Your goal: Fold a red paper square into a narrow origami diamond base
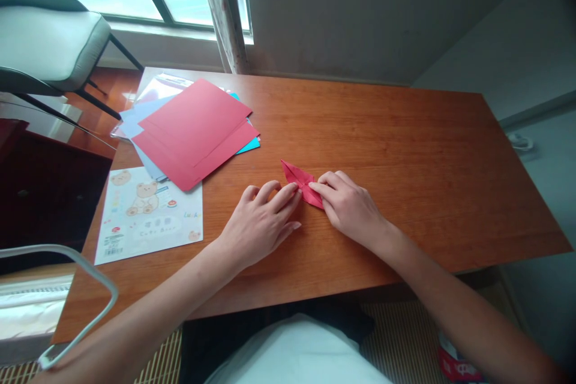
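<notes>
A small piece of red folded paper [308, 187] lies on the wooden table, with pointed ends and creases across it. My left hand [265, 219] rests its fingertips on the paper's left side, the fingers apart and the thumb off the paper. At the right end, my right hand [353, 207] has its thumb and fingers closed on the paper's edge. Part of the paper is covered by my fingertips.
Red paper sheets [198, 132] lie over blue and pale sheets at the table's left. Below them is a white bear-print sheet [150, 216]. A white bent tube [101, 279] stands at the lower left. Beyond the table are a chair [49, 42] and a curtain [222, 9].
</notes>
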`<state>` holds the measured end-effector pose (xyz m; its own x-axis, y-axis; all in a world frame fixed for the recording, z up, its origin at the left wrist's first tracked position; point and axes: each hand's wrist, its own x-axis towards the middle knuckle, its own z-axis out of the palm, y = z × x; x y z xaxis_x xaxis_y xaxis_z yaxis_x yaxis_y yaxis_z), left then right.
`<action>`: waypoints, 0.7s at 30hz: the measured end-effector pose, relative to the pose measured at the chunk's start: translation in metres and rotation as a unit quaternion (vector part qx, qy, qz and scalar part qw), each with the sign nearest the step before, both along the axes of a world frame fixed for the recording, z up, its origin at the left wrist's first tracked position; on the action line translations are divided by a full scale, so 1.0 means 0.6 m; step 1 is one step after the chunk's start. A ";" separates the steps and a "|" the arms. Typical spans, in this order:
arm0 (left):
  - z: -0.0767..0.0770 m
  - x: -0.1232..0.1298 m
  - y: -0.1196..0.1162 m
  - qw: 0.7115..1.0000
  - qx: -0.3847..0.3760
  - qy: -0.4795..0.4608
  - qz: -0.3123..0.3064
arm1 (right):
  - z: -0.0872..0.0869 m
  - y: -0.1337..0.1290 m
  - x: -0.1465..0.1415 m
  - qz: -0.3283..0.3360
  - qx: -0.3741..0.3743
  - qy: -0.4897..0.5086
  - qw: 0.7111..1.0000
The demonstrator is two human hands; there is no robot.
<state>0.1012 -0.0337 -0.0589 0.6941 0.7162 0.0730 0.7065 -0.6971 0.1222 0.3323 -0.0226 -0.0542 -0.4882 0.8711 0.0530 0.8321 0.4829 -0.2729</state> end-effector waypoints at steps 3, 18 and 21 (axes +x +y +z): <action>-0.003 -0.002 0.001 1.000 -0.005 -0.015 0.007 | -0.003 0.014 0.000 -0.029 -0.015 0.071 0.997; -0.014 -0.008 0.000 0.996 -0.025 -0.083 0.024 | -0.014 0.032 -0.058 -0.196 -0.055 0.145 0.968; -0.014 -0.008 0.001 0.995 -0.031 -0.089 0.022 | -0.015 0.026 -0.052 -0.210 -0.089 0.238 0.944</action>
